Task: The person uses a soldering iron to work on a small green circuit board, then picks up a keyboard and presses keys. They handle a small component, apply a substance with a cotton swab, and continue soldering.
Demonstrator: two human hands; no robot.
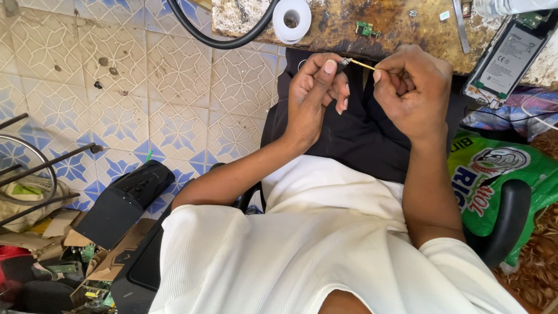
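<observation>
My left hand (pixel 317 93) pinches a small dark part (pixel 344 61) between thumb and fingers, just below the worn workbench edge (pixel 401 40). My right hand (pixel 414 87) grips a thin yellowish stick (pixel 363 64) whose tip touches that dark part. Both hands hover over my lap, above black trousers (pixel 360 131) and a white shirt (pixel 325 232).
On the bench lie a white tape roll (pixel 292 20), a small green circuit board (pixel 365 28), metal tweezers (pixel 460 26) and an opened phone (pixel 508 58). A black cable (pixel 224 38) loops off the edge. A black device (pixel 125 200) and scrap boards sit on the tiled floor at left; a green sack (pixel 494 168) at right.
</observation>
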